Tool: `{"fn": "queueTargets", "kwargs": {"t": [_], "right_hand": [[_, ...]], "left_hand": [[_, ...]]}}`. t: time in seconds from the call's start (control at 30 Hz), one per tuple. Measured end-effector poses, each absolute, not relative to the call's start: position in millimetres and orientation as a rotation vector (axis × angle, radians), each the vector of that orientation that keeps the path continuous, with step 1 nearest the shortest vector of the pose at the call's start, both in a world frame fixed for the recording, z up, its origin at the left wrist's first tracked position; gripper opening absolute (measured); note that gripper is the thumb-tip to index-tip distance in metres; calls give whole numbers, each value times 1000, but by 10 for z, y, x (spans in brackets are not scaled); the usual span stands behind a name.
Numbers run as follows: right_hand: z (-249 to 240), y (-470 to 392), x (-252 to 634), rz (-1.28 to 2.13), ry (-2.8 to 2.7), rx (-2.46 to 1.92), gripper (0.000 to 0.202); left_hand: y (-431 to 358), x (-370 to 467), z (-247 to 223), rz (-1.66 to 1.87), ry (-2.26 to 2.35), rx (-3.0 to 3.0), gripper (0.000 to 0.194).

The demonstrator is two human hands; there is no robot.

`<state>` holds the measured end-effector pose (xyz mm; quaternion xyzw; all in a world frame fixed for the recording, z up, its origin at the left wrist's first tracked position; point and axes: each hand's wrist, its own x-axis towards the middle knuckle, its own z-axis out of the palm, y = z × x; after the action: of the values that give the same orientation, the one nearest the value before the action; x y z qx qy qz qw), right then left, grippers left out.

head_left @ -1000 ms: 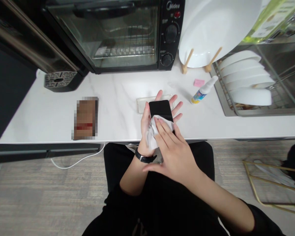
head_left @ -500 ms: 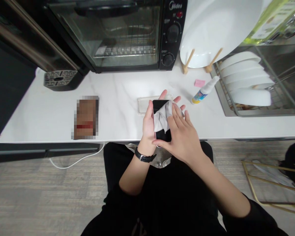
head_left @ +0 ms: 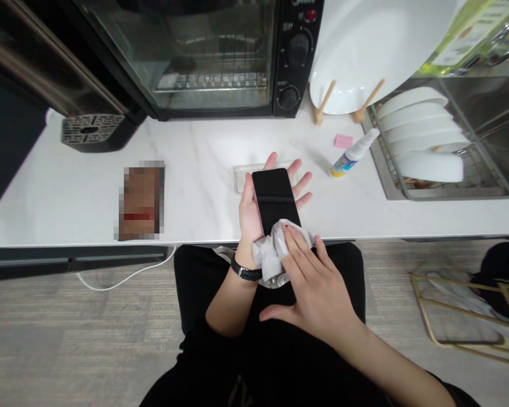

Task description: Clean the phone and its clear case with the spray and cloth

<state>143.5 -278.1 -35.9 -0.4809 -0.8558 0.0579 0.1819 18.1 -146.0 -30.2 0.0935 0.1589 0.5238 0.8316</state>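
Note:
A black-screened smartphone (head_left: pixel 275 195) lies face up across my left palm. My left hand (head_left: pixel 249 220) supports it from below, thumb along its left side, the other fingers spread out past the far side. Over the phone's near end sits a crumpled light grey cloth (head_left: pixel 269 254), which hides that end. My right hand (head_left: pixel 316 285) presses the cloth down with extended fingers, its thumb held apart. Behind my left hand, a clear tray-like case (head_left: pixel 241 181) rests on the counter, partly covered by the hand. A white-topped bottle (head_left: pixel 348 158) stands to the right.
Along the back of the white counter (head_left: pixel 195 186) are a toaster oven (head_left: pixel 212 107), a black machine with a drip tray (head_left: pixel 91 133) and a large white plate (head_left: pixel 373 56) on pegs. A rack of white bowls (head_left: pixel 428 167) is at right. Left lies a pixelated flat object (head_left: pixel 139 200); a pink note (head_left: pixel 343 141) lies behind the bottle.
My right hand and the cloth have slid down the phone toward me, uncovering most of the dark screen. The view has shifted slightly.

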Motion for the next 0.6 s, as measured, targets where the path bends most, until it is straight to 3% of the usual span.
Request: {"fn": "queueTargets", "kwargs": {"t": [0.37,0.6], "right_hand": [[-332,-1870,1282,188,-2195,-1458,109],[-261,-2268,1176,243,-2353,-1295,100]], "left_hand": [[-1507,272,-285,1079,331,268,68],[-1542,186,-294,1065,341,248,66]]}}
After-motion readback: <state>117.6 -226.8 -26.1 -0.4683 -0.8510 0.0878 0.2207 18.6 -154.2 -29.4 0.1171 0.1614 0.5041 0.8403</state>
